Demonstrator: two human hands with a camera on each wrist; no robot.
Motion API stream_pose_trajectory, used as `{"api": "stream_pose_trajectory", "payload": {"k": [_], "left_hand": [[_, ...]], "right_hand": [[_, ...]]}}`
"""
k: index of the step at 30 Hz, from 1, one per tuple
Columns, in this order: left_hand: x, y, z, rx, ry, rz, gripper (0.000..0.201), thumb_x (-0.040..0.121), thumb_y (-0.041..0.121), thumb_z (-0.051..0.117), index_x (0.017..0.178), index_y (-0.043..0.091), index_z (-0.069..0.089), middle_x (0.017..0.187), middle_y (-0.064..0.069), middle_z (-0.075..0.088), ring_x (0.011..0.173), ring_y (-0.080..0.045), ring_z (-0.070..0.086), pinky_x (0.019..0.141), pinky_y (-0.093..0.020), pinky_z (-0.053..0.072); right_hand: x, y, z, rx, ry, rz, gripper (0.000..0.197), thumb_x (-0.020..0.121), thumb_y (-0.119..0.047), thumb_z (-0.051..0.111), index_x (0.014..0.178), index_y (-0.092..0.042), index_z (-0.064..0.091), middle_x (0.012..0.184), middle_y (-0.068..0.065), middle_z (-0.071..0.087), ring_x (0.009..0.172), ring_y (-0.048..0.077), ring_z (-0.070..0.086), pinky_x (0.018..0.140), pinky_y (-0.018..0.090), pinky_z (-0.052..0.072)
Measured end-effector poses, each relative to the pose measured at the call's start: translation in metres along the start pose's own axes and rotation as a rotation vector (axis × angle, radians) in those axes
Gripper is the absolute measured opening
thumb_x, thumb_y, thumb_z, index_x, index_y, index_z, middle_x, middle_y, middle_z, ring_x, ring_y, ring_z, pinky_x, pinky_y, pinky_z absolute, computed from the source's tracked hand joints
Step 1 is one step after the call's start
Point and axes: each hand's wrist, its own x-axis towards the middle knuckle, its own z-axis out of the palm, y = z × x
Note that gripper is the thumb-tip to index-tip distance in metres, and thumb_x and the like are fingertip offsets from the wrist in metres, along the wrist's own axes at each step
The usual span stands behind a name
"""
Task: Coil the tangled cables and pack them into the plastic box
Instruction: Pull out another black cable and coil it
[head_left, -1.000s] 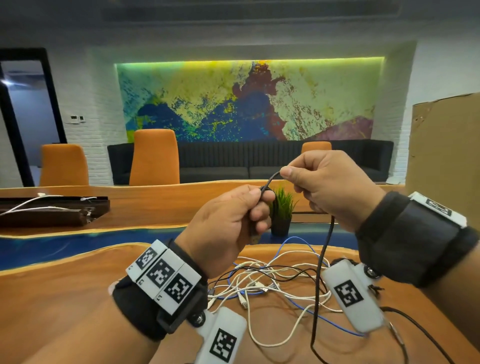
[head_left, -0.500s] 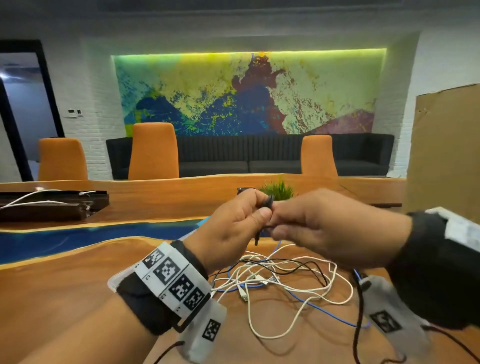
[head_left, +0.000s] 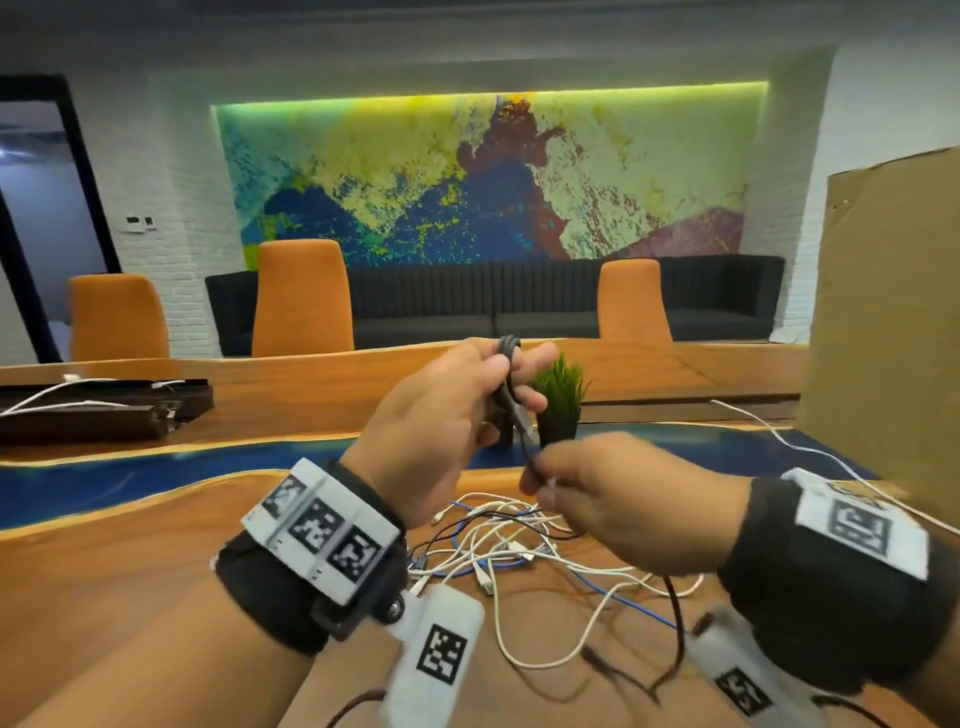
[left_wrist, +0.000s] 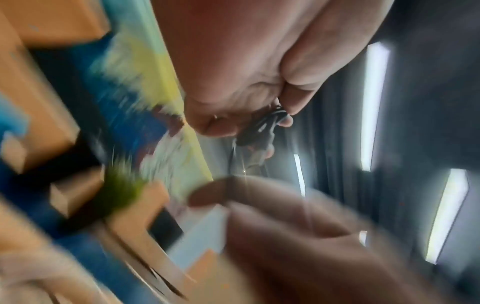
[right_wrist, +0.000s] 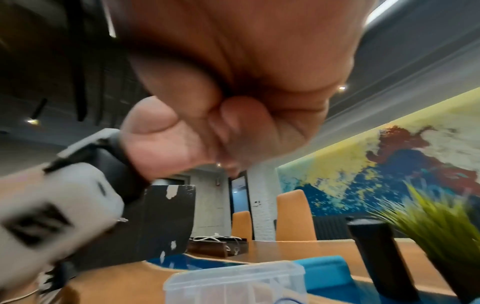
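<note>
In the head view my left hand (head_left: 511, 374) is raised above the table and holds a small coil of black cable (head_left: 508, 349) looped round its fingers. The left wrist view shows the same black cable (left_wrist: 263, 125) pinched between fingertips. My right hand (head_left: 537, 480) is lower and to the right and pinches the free run of that cable, which hangs on down past the wrist. A tangle of white, blue and black cables (head_left: 511, 551) lies on the wooden table (head_left: 130, 571) under both hands. The clear plastic box (right_wrist: 233, 281) shows only in the right wrist view, low on the table.
A small potted plant (head_left: 561, 400) stands just behind the hands. A tall cardboard sheet (head_left: 888, 338) is at the right, with a white cable (head_left: 779, 441) running toward it. A dark tray (head_left: 104, 410) with white cables sits far left. Orange chairs line the far side.
My right hand has dropped down and away from the left, drawing the black cable out. My left hand has risen a little, with cable loops now showing on its fingers.
</note>
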Motion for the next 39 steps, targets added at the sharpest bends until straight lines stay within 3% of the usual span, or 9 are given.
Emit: {"api": "stream_pose_trajectory", "payload": {"k": [5, 10, 15, 20, 23, 31, 34, 37, 39], "left_hand": [[0.0, -0.017, -0.004, 0.409, -0.104, 0.051, 0.024, 0.101, 0.015, 0.04, 0.104, -0.003, 0.056, 0.089, -0.004, 0.064, 0.076, -0.011, 0.057, 0.07, -0.022, 0.049], [-0.003, -0.018, -0.005, 0.103, -0.076, -0.121, 0.044, 0.106, 0.027, 0.027, 0.11, -0.001, 0.061, 0.114, -0.012, 0.073, 0.076, -0.016, 0.048, 0.076, -0.033, 0.039], [0.001, -0.009, -0.01, -0.309, -0.026, -0.136, 0.032, 0.103, 0.027, 0.033, 0.084, 0.018, 0.058, 0.116, -0.018, 0.071, 0.069, -0.013, 0.047, 0.066, -0.03, 0.034], [0.005, -0.016, -0.029, -0.454, 0.102, -0.147, 0.028, 0.104, 0.026, 0.036, 0.085, 0.017, 0.055, 0.102, -0.01, 0.074, 0.066, -0.012, 0.049, 0.054, -0.022, 0.047], [0.006, -0.022, -0.037, -0.479, 0.134, -0.168, 0.023, 0.102, 0.023, 0.042, 0.088, 0.014, 0.058, 0.087, -0.005, 0.069, 0.067, -0.013, 0.054, 0.058, -0.024, 0.051], [0.013, -0.027, -0.063, -0.369, 0.293, -0.127, 0.023, 0.097, 0.025, 0.046, 0.082, 0.017, 0.061, 0.081, 0.001, 0.062, 0.063, -0.01, 0.055, 0.064, -0.025, 0.032], [0.017, -0.035, -0.062, -0.374, 0.301, -0.136, 0.026, 0.1, 0.022, 0.043, 0.083, 0.015, 0.061, 0.079, -0.001, 0.061, 0.067, -0.011, 0.055, 0.066, -0.026, 0.042], [0.023, -0.05, -0.052, -0.382, 0.292, -0.166, 0.026, 0.102, 0.021, 0.042, 0.086, 0.013, 0.061, 0.077, -0.002, 0.062, 0.068, -0.012, 0.058, 0.068, -0.029, 0.051], [0.028, -0.059, -0.044, -0.384, 0.275, -0.176, 0.025, 0.103, 0.022, 0.041, 0.088, 0.012, 0.06, 0.077, -0.003, 0.061, 0.065, -0.011, 0.062, 0.061, -0.028, 0.056]], "right_hand": [[-0.002, -0.014, -0.044, -0.118, 0.109, -0.146, 0.013, 0.097, -0.029, 0.055, 0.096, -0.023, 0.067, 0.078, -0.011, 0.059, 0.072, 0.004, 0.053, 0.065, 0.021, 0.041], [0.024, 0.018, -0.068, 0.201, 0.437, -0.009, 0.016, 0.097, -0.016, 0.057, 0.092, -0.012, 0.071, 0.062, -0.004, 0.056, 0.045, 0.002, 0.046, 0.045, 0.013, 0.037], [0.032, 0.036, -0.008, 0.232, 0.343, 0.117, 0.021, 0.099, -0.015, 0.051, 0.091, -0.011, 0.07, 0.07, 0.0, 0.058, 0.06, 0.004, 0.046, 0.059, 0.026, 0.042], [0.028, 0.033, 0.014, 0.269, 0.284, 0.154, 0.02, 0.1, -0.02, 0.05, 0.099, -0.02, 0.07, 0.08, 0.006, 0.066, 0.07, 0.019, 0.057, 0.067, 0.036, 0.05], [0.029, 0.035, 0.014, 0.209, 0.245, 0.179, 0.021, 0.1, -0.02, 0.049, 0.102, -0.018, 0.07, 0.076, -0.001, 0.062, 0.069, 0.009, 0.052, 0.065, 0.027, 0.046], [0.025, 0.082, 0.029, 0.132, 0.215, 0.396, 0.019, 0.096, -0.03, 0.058, 0.094, -0.02, 0.074, 0.084, -0.001, 0.07, 0.084, 0.019, 0.063, 0.081, 0.038, 0.052], [0.028, 0.086, 0.042, 0.134, 0.173, 0.409, 0.017, 0.093, -0.033, 0.063, 0.091, -0.022, 0.076, 0.079, -0.007, 0.069, 0.077, 0.011, 0.062, 0.073, 0.031, 0.051], [0.042, 0.077, 0.041, 0.473, 0.313, 0.367, 0.02, 0.094, -0.024, 0.062, 0.09, -0.008, 0.073, 0.068, -0.004, 0.062, 0.058, 0.006, 0.053, 0.054, 0.017, 0.044], [0.053, 0.068, 0.034, 0.861, 0.423, 0.346, 0.021, 0.097, -0.017, 0.056, 0.093, -0.002, 0.07, 0.071, 0.007, 0.06, 0.061, 0.013, 0.053, 0.056, 0.022, 0.049]]}}
